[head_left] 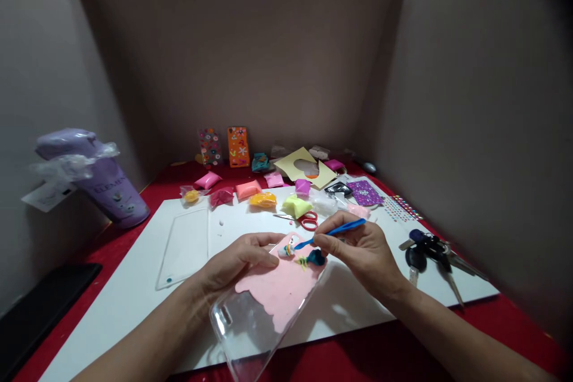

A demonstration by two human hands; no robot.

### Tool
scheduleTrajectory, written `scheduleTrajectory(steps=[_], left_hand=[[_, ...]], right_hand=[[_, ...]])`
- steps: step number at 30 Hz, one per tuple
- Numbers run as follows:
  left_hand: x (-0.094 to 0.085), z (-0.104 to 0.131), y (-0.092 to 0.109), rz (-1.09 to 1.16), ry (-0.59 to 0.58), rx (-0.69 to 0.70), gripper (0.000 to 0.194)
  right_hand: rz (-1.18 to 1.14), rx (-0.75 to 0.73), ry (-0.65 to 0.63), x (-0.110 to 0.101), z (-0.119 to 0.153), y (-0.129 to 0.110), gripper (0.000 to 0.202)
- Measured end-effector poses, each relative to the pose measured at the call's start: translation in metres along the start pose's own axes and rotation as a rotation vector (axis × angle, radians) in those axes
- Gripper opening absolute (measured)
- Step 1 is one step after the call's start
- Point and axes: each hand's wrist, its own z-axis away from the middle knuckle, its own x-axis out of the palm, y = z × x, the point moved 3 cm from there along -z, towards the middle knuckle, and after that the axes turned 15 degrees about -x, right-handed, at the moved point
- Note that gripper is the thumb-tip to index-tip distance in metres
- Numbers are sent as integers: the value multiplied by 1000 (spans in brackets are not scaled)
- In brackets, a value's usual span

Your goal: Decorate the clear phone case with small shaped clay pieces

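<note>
A clear phone case [239,325] tilts above the white board, its far part coated with pink clay [277,286]. My left hand [237,262] grips its left edge, thumb on the top face. Between the thumb and fingers of my right hand [358,250] is a blue modelling tool [347,227]. The tool's tip is at a small white clay figure [285,249] with coloured stripes. Beside that figure sit a dark blue clay piece [316,258] and a small yellow striped piece [302,262], both on the pink clay.
Red-handled scissors [308,221] and several clay packets, including a yellow-green one [296,206], lie beyond my hands. Keys [430,253] rest at the right. Another clear case [183,245] lies left; a purple wrapped cup [111,191] stands beyond the board [120,292].
</note>
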Motion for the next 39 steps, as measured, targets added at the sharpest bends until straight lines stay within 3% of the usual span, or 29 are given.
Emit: scheduleTrajectory(steps=[7, 15, 22, 29, 39], left_hand=[[-2, -2, 0, -2, -22, -29, 53], [-2, -2, 0, -44, 1, -24, 55], [-2, -1, -1, -61, 18, -14, 57], [-9, -2, 0, -58, 63, 41, 62], [-7, 1, 6, 4, -7, 53, 62]], right_hand=[[75, -76, -43, -3, -1, 4, 14], [20, -73, -63, -1, -2, 5, 12], [103, -88, -113, -2, -1, 6, 12], [241, -295, -188, -1, -7, -2, 8], [253, -224, -196, 2, -18, -18, 7]])
